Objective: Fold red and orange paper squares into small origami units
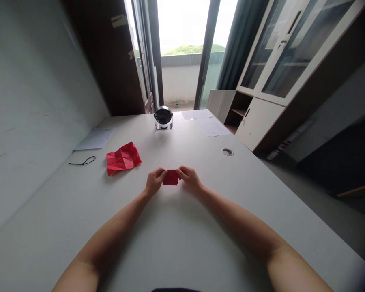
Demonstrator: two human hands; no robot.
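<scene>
A small folded piece of red paper point(170, 177) is held up between both hands over the white table point(182, 243). My left hand point(155, 179) pinches its left edge with thumb and fingers. On the right edge, my right hand point(189, 177) has the same kind of pinch, at the upper corner. Further left on the table lies a larger creased sheet of red paper point(124, 158), touched by neither hand.
A round black and silver device point(163, 117) stands at the table's back edge. White papers lie at the back right point(211, 126) and back left point(95, 138). A black cable tie point(84, 162) is at the left; a round cable hole point(227, 152) is at the right.
</scene>
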